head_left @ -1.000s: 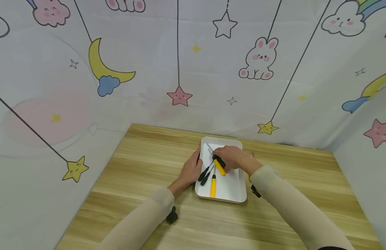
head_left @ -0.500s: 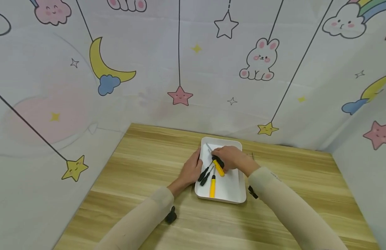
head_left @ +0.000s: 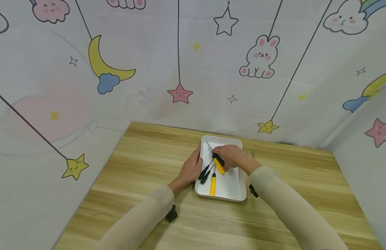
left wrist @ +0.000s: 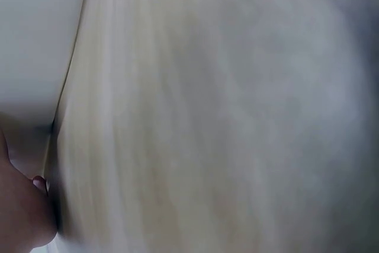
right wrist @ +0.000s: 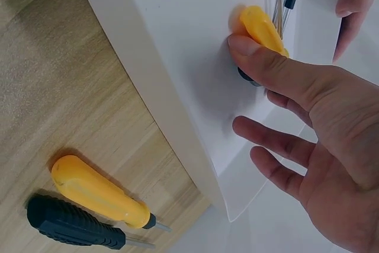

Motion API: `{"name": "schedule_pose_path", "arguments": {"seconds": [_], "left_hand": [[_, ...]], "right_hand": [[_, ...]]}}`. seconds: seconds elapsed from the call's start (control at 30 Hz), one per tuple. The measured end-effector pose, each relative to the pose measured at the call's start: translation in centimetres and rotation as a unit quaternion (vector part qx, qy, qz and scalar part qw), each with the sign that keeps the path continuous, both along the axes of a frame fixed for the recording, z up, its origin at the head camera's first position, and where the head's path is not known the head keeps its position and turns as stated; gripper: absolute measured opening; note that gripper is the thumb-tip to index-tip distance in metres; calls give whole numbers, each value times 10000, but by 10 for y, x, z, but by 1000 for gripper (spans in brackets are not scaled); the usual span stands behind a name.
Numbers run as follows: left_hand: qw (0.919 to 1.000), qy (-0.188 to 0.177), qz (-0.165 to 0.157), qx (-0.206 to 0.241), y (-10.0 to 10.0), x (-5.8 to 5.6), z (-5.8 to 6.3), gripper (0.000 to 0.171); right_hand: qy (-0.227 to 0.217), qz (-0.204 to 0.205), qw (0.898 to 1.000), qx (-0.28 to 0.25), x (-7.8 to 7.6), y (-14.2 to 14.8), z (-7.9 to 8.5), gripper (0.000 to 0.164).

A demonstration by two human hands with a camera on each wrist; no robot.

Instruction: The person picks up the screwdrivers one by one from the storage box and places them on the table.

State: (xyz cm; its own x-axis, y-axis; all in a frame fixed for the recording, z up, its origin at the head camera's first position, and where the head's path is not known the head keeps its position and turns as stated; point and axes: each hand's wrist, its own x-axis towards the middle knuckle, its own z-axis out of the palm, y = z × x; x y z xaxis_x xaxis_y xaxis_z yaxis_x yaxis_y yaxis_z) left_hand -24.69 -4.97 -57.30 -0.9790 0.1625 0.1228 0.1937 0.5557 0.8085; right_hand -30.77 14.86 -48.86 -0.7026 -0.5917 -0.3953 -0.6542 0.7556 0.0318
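Observation:
A white tray (head_left: 233,187) holds several screwdrivers. My left hand (head_left: 191,167) grips its left wall, thumb at the rim and fingers along the outside. My right hand (head_left: 231,155) reaches into the tray, thumb and index finger around a black-handled screwdriver (right wrist: 246,77), mostly hidden under the thumb. Against it lies a yellow-handled screwdriver (head_left: 219,166), right by the thumb. The other right-hand fingers hang loose over the tray floor. Two small black screwdrivers (head_left: 206,177) lie towards the left wall, and another yellow screwdriver (head_left: 213,184) points at the near wall.
On the wooden table (head_left: 142,156), right of the tray, lie a yellow screwdriver (right wrist: 100,191) and a black screwdriver (right wrist: 74,220), mostly hidden by the right forearm in the head view. A printed cloth (head_left: 211,69) hangs behind and at both sides.
The right forearm has shifted slightly left. Both hands keep their places, and the screwdrivers in the tray stay almost still.

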Motion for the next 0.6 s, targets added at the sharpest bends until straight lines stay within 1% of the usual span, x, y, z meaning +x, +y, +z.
{"name": "schedule_pose_path", "arguments": {"seconds": [0.2, 0.4, 0.6], "left_hand": [[10000, 24, 44, 20, 0, -2, 1, 58], [10000, 37, -5, 33, 1, -3, -2, 59], [10000, 24, -28, 41, 1, -3, -1, 59]], "right_hand": [[10, -69, 9999, -91, -1, -2, 2, 91], [-86, -213, 9997, -104, 1, -3, 1, 91], [-138, -272, 9994, -179, 2, -1, 1, 92]]}}
